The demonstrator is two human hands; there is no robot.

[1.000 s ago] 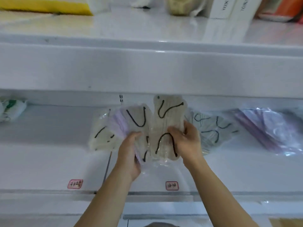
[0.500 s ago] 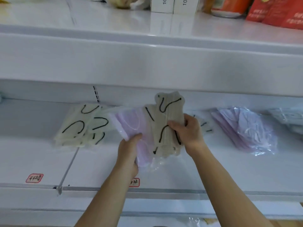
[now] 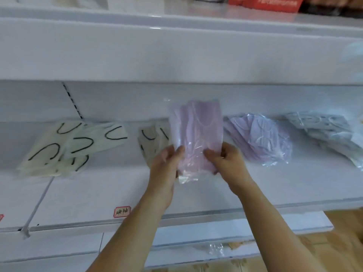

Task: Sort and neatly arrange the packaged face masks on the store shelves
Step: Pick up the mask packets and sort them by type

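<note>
The left hand [image 3: 170, 160] and the right hand [image 3: 225, 160] each pinched a lower corner of a pink mask packet [image 3: 196, 134], thumbs on its front and fingers behind. The packet stood upright at the centre of the frame, raised clear of the shelf [image 3: 294, 185], its long axis running bottom to top and its loose clear flap hanging below the hands.

Just behind the left hand lay a small beige pile [image 3: 152, 137]; a larger pile of beige masks with black loops [image 3: 64, 148] sat at centre left. Right of the packet rested a purple pile [image 3: 261, 140], and farther right a pale blue pile [image 3: 330, 132]. A red price label [image 3: 122, 212] was stuck near the front edge of the shelf.

The step in hand seemed to be sorting by colour: the pink packet had been picked out and needed a place. The next move would likely call for carrying it toward the purple pile, the nearest in shade, and laying it flat and squared.
</note>
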